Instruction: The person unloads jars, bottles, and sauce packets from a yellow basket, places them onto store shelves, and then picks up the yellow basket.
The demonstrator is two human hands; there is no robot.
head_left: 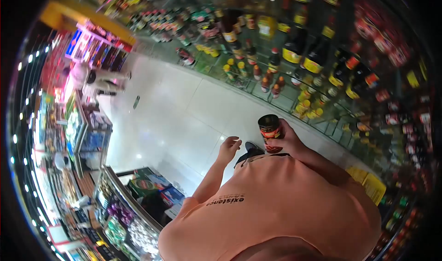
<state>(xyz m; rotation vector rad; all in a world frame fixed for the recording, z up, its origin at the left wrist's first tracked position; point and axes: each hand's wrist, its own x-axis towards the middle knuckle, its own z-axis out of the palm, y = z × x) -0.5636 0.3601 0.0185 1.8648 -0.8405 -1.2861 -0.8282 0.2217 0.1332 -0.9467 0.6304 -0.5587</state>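
My right hand (286, 139) is wrapped round a jar (270, 128) with a dark lid and a red and orange label. It holds the jar nearly upright in front of my body, above the floor. My left hand (229, 147) hangs in the air to the left of the jar, apart from it. Its fingers are loosely bent with a gap between them, and nothing is in it.
Shelves (276, 105) on my right carry several bottles (317, 54) and jars. Pale floor tiles (170, 100) run ahead. A produce stand (124, 206) is on my left. A person (85, 77) stands farther off, near a lit display (94, 47).
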